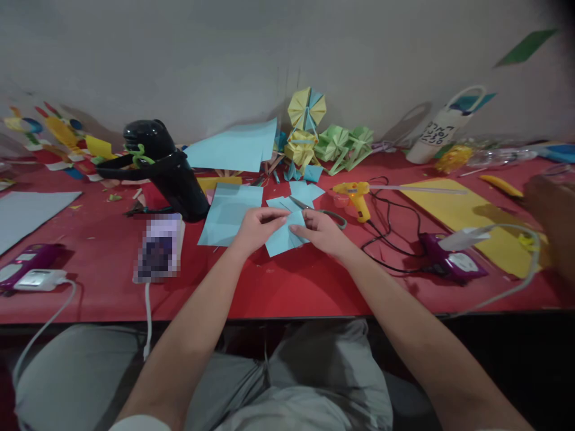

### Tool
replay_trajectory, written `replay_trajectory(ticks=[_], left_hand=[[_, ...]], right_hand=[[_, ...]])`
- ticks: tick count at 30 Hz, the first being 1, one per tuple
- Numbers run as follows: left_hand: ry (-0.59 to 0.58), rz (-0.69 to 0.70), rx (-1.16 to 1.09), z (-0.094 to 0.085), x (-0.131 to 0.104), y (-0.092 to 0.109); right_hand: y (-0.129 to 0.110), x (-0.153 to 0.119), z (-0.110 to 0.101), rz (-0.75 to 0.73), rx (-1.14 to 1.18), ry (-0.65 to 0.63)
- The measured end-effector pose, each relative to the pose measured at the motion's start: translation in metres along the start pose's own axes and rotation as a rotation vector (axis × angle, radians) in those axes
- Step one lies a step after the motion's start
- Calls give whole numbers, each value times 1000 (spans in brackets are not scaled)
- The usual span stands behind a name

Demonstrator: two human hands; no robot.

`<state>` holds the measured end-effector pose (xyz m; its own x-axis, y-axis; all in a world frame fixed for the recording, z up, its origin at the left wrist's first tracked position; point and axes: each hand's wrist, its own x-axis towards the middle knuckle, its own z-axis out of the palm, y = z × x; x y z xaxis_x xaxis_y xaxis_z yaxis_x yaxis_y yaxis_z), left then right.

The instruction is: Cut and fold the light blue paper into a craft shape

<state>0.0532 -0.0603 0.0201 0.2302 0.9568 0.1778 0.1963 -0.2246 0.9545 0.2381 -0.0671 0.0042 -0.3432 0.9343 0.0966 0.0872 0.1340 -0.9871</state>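
Observation:
Between my hands is a small sheet of light blue paper with crease lines, tilted just above the red table. My left hand pinches its upper left edge between thumb and fingers. At the upper right, my right hand has its thumb on the front of the sheet and the fingers behind. A larger blue sheet lies flat beside my left hand. Behind the held sheet are more small blue pieces and scissors, partly covered by paper and my right hand.
A yellow glue gun with a black cord lies to the right, near a purple power strip. Folded paper ornaments stand at the back. A black bottle and a phone are left; another person's arm is far right.

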Motion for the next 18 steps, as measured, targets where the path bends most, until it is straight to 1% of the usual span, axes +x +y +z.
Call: replay_trajectory(ticks=[4, 10, 15, 18], left_hand=[[-7, 5, -3, 0, 2, -3], [-2, -2, -27, 0, 2, -4], [13, -28, -34, 1, 2, -4], [18, -26, -29, 0, 1, -4]], right_hand=[[0, 0, 0, 4, 29, 3], [4, 1, -1, -1, 11, -13], [3, 1, 1, 0, 70, -34], [2, 0, 0, 0, 29, -17]])
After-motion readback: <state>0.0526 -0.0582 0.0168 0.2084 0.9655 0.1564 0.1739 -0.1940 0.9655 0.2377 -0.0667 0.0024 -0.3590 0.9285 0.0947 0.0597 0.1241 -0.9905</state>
